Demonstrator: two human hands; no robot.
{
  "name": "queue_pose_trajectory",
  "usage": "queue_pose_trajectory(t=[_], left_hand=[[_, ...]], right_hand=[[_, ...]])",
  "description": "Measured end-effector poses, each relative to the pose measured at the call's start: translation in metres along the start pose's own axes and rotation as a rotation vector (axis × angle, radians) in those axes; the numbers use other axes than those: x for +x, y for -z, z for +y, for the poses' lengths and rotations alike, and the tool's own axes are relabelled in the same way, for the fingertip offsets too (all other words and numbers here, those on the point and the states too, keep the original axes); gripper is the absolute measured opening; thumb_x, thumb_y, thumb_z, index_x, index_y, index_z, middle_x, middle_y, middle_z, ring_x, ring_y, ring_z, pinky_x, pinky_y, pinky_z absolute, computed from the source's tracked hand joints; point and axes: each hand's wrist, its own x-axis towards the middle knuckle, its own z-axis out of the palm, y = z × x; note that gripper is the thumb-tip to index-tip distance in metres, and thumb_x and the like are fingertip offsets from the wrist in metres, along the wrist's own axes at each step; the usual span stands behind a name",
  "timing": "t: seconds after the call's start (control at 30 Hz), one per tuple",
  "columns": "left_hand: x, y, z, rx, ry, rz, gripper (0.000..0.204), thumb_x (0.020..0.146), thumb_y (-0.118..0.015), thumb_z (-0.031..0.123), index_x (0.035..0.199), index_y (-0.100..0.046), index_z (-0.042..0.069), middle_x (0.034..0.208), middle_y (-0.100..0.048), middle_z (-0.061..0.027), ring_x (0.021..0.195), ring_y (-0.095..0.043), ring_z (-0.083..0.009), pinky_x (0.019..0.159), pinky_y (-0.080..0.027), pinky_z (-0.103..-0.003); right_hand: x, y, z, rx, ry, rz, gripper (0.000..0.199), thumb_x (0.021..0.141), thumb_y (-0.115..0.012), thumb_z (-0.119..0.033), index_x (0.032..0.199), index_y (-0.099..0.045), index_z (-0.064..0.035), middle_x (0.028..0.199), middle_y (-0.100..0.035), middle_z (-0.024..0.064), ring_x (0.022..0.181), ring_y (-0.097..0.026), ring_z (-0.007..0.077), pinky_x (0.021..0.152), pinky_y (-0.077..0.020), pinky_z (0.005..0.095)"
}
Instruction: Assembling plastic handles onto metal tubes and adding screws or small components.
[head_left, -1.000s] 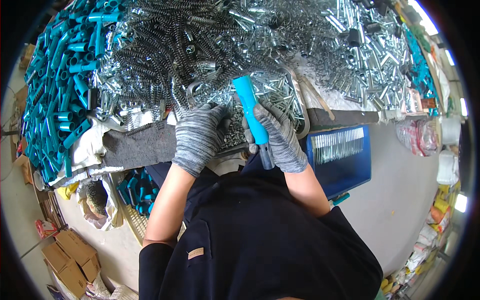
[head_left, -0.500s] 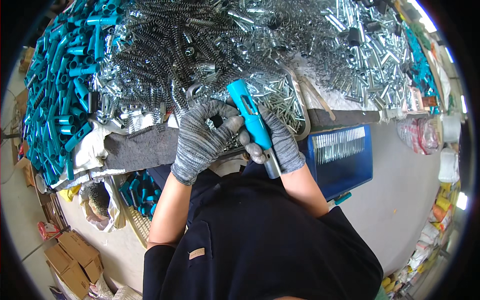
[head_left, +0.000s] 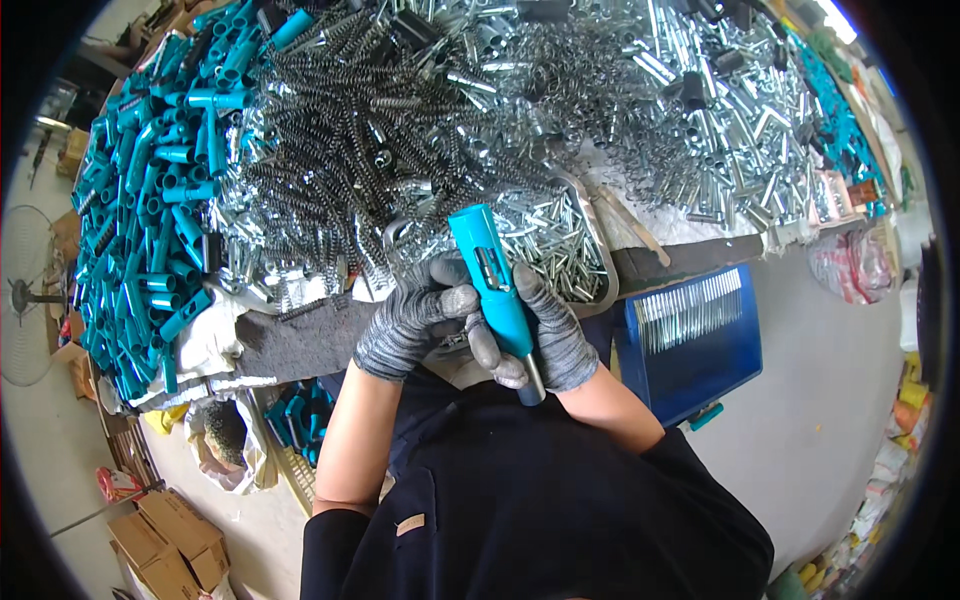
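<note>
Both of my hands wear grey knitted gloves with darker fingertips. Between them a teal tubular housing [head_left: 505, 318] tilts, its wide open end away from me. A slot in its side shows a metal piece [head_left: 490, 268] inside, and a metal tube [head_left: 531, 381] protrudes from the near end. My right hand [head_left: 553, 335] is wrapped round the housing from the right, fingertips showing on its left side. My left hand [head_left: 415, 318] has its fingers curled, with thumb and fingertips against the housing's left side near the slot. Anything inside the left fingers is hidden.
Black springs [head_left: 330, 150] heap up beyond my hands. Teal housings [head_left: 150, 230] pile at the left, metal pins and tubes [head_left: 740, 140] at the right. A metal tray [head_left: 608, 270] holds small pins. Below the table edge sits a blue bin [head_left: 700, 370] with a row of thin metal rods.
The view has shifted, so the table appears lower and farther right. My hands have drawn the housing slightly nearer and turned it a little; the metal piece in the slot shows more plainly.
</note>
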Motion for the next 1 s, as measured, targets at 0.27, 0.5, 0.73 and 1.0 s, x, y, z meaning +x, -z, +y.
queue_pose_trajectory(t=[0.27,0.5,0.73,1.0], left_hand=[[-0.005,-0.038,-0.019,0.727,0.076,-0.084,0.050,0.097,-0.053,0.046,0.117,-0.055,0.000,0.092,-0.064,-0.0060,0.088,-0.060,-0.0147,0.080,-0.049,-0.032],[0.016,-0.065,-0.027,0.266,0.260,-0.285,0.054,0.098,-0.039,0.059,0.104,-0.057,0.008,0.071,-0.052,0.0010,0.071,-0.051,-0.0107,0.067,-0.043,-0.025],[0.145,-0.057,0.109,1.660,-0.617,0.432,0.039,0.097,-0.053,0.038,0.121,-0.053,0.007,0.087,-0.070,-0.0099,0.073,-0.068,-0.0208,0.060,-0.055,-0.035],[0.227,0.027,0.178,1.650,-0.442,0.646,0.047,0.087,-0.066,0.037,0.113,-0.059,-0.001,0.107,-0.067,-0.0222,0.095,-0.065,-0.0372,0.086,-0.049,-0.040]], right_hand=[[-0.003,0.003,-0.024,-0.434,0.514,0.421,0.057,0.091,-0.059,-0.052,0.113,-0.059,0.0005,0.085,-0.066,0.0070,0.070,-0.063,0.0102,0.064,-0.0526,0.0237],[-0.008,0.006,-0.045,-0.102,0.650,0.515,0.048,0.092,-0.060,-0.044,0.113,-0.057,-0.0008,0.086,-0.064,0.0091,0.069,-0.063,0.0174,0.061,-0.0534,0.0291],[-0.030,0.057,-0.052,0.005,0.682,0.480,0.049,0.092,-0.059,-0.047,0.115,-0.056,-0.0039,0.084,-0.066,0.0076,0.056,-0.060,0.0128,0.046,-0.0513,0.0251],[-0.021,0.030,-0.037,-0.281,0.448,0.456,0.056,0.090,-0.060,-0.053,0.113,-0.054,-0.0016,0.078,-0.063,0.0072,0.053,-0.058,0.0110,0.041,-0.0453,0.0232]])
